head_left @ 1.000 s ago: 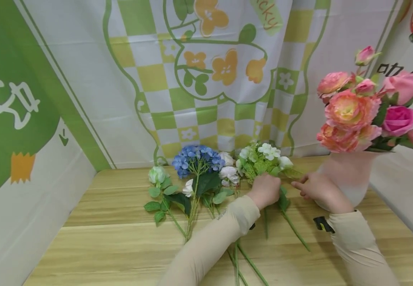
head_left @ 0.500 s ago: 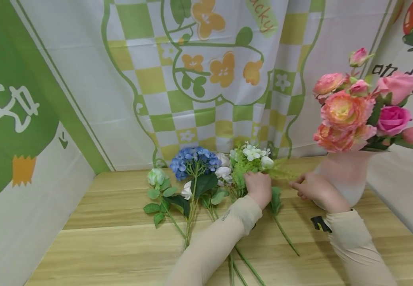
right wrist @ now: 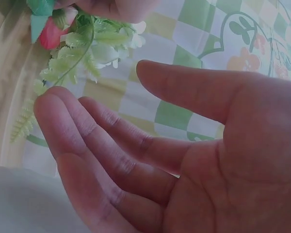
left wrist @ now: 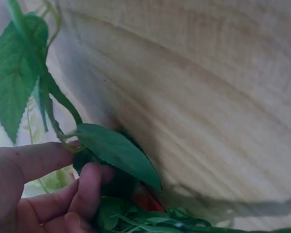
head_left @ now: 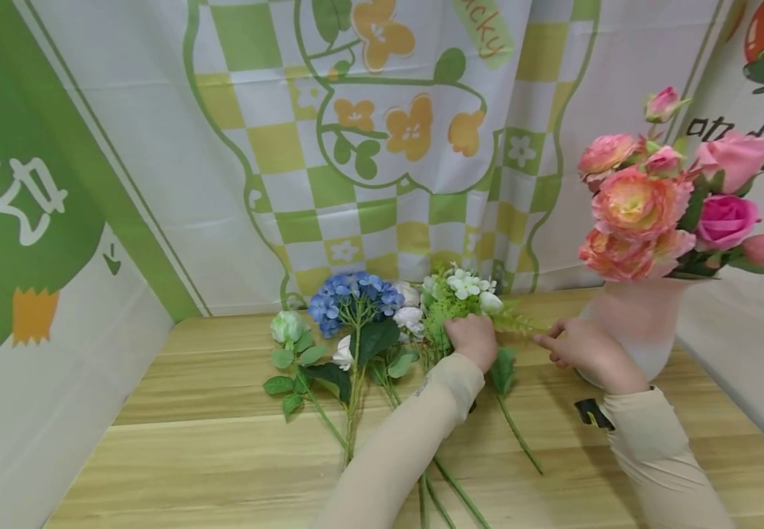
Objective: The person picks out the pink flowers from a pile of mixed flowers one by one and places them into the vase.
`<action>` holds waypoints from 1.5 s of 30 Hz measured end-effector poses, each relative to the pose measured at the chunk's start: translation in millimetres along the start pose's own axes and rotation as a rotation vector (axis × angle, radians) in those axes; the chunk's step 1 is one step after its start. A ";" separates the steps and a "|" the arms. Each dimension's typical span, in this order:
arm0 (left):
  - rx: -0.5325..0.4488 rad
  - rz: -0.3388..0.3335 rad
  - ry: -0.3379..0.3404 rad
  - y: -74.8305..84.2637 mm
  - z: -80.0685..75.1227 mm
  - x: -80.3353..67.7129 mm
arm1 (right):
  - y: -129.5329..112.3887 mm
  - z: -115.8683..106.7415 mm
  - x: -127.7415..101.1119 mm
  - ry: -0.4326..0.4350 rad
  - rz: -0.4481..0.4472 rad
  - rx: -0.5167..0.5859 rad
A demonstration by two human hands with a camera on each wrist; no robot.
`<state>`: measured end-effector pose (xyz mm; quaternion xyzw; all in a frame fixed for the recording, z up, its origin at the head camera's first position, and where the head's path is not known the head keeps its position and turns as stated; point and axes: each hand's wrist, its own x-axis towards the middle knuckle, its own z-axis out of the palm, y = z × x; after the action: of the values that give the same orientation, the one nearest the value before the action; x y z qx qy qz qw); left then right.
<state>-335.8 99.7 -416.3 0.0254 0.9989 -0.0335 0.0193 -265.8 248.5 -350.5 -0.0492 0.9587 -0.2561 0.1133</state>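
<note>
My left hand [head_left: 473, 342] is at the stems of a flower bunch with white blossoms [head_left: 466, 283] and light green fern fronds [head_left: 444, 317]. In the left wrist view its fingers curl and pinch a green leafy stem [left wrist: 56, 107], beside a dark green leaf [left wrist: 119, 150]. My right hand [head_left: 596, 354] hovers by the vase [head_left: 640, 323]; the right wrist view shows its fingers relaxed, the thumb apart, nothing in the palm. A fern frond tip [right wrist: 24, 119] reaches close to those fingers. A red bud [right wrist: 49, 35] shows among the greenery.
A blue hydrangea [head_left: 355, 301], a pale green flower [head_left: 286, 327] and white blooms [head_left: 410, 321] lie to the left, their stems crossing the wooden table [head_left: 177, 455]. Pink roses [head_left: 729, 220] and peach blooms [head_left: 640, 202] fill the vase. A patterned cloth [head_left: 375, 213] hangs behind.
The left hand has shifted slightly left, and the white blossoms have moved left with it. The fern frond shows more between the hands. The right hand has stayed by the vase.
</note>
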 end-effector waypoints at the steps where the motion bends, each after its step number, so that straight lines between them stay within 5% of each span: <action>1: -0.010 -0.005 -0.004 -0.5 0.4 0.7 | -0.4 0.2 -0.1 0.000 0.004 0.005; 9: -0.100 -0.052 -0.009 -9.9 5.9 7.1 | -1.3 -0.4 -0.2 0.003 0.008 0.005; 20: -0.338 -0.022 -0.004 -26.2 9.0 5.0 | -1.4 1.3 -1.7 -0.009 -0.003 0.005; 27: -0.569 0.040 -0.070 -39.4 4.8 6.0 | -1.7 -0.1 -2.5 -0.009 -0.011 0.002; 37: -0.845 0.169 -0.061 -53.5 2.5 7.6 | -0.9 -1.5 -4.3 -0.004 -0.005 0.001; 45: -1.013 0.138 -0.113 -56.8 -7.9 4.1 | -1.2 -2.7 -4.7 0.003 -0.013 0.010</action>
<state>-343.2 43.8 -404.8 0.0768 0.8832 0.4547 0.0854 -261.8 249.5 -346.8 -0.0543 0.9573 -0.2615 0.1103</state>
